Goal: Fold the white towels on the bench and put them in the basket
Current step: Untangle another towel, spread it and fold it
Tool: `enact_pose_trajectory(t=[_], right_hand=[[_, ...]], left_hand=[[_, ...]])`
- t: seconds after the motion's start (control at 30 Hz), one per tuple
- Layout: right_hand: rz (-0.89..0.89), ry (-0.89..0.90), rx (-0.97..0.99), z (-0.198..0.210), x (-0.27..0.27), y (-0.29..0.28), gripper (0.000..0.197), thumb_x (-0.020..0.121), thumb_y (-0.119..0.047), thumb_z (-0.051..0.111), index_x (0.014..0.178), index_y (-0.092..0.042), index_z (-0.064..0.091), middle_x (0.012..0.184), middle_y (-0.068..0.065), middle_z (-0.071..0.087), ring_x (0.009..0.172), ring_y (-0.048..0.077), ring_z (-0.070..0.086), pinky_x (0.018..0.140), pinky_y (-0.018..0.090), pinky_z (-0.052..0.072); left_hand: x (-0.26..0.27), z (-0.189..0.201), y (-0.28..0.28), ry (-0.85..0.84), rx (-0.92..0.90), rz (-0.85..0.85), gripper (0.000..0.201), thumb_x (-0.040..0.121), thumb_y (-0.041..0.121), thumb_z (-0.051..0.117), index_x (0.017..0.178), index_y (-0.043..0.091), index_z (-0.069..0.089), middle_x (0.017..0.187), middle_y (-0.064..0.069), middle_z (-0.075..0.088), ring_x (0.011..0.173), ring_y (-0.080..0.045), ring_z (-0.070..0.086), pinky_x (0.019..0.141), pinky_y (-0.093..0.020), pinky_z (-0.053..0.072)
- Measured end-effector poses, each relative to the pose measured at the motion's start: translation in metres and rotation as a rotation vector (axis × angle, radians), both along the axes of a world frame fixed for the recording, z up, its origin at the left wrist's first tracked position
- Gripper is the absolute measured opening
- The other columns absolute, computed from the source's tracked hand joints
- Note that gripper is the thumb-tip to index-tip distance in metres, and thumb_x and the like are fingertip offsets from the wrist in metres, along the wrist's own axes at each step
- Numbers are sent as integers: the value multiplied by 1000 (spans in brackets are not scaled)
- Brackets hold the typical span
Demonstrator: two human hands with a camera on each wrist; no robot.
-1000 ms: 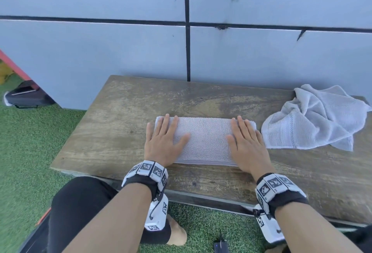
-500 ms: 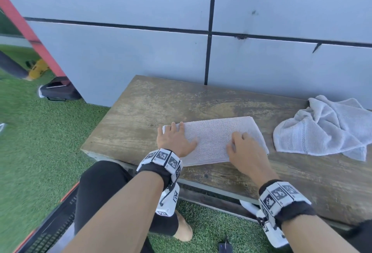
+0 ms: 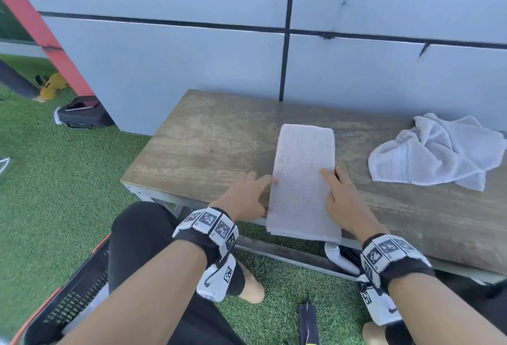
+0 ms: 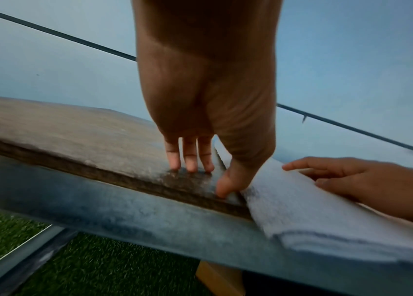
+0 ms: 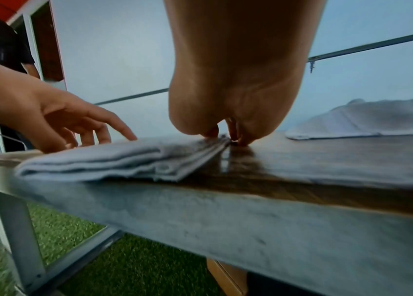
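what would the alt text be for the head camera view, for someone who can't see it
Seen from above, a person's left hand and right hand flank a folded white towel lying lengthwise on a worn wooden bench, its near end overhanging the edge. A crumpled white towel lies to the right, and a dark basket stands on green turf at lower left.

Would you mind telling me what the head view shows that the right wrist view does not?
Only the head view: the basket on the grass and the folded towel lying lengthwise away from the person. Only the right wrist view: that towel's stacked layers overhanging the bench edge. Both: left hand, right hand and the crumpled towel.
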State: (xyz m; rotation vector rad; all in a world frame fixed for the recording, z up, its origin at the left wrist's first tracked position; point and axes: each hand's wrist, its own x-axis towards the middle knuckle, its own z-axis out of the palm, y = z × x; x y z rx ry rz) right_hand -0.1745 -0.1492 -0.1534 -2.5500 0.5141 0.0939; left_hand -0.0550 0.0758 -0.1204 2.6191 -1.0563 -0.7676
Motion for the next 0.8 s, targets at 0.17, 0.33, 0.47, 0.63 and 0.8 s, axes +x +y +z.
enact_pose_trajectory(t=[0.17, 0.33, 0.47, 0.63, 0.8], right_hand=[[6, -21, 49, 2, -25, -1, 75, 93, 8, 36, 156, -30, 23, 166, 1, 5, 153, 19, 2, 123, 39, 16], [4, 1, 83, 0, -33, -1, 76, 93, 6, 38, 156, -34, 22, 166, -1, 7, 153, 16, 3, 123, 35, 15], [48, 45, 79, 2, -39, -2, 70, 97, -2, 37, 156, -36, 20, 166, -2, 4, 153, 17, 0, 123, 35, 13], [154, 147, 75, 8, -45, -6, 77, 96, -3, 40, 155, -43, 13, 166, 0, -10, 153, 19, -10, 124, 40, 10], [248, 291, 27, 19, -53, -3, 103, 86, -16, 66, 152, -52, -4, 162, -5, -27, 150, 19, -20, 121, 46, 14]], left_hand=[[-16, -8, -3, -114, 181, -168, 109, 79, 10, 71, 151, 51, -1, 142, -9, 20, 138, -40, 20, 117, -56, 20], [-22, -13, -8, -243, 98, -112, 94, 84, 14, 67, 152, 47, 12, 129, -8, 29, 123, -33, 36, 109, -51, 32], [-19, -14, -8, -221, 41, -77, 77, 88, 29, 60, 151, 51, 22, 122, -4, 32, 118, -29, 36, 108, -50, 33], [-15, -16, -9, -118, -68, 28, 49, 92, 57, 51, 140, 58, 41, 124, 2, 38, 121, -25, 39, 107, -54, 32], [-14, -19, -14, 44, -281, 163, 40, 89, 67, 52, 113, 40, 67, 114, 7, 42, 104, -12, 54, 100, -50, 44]])
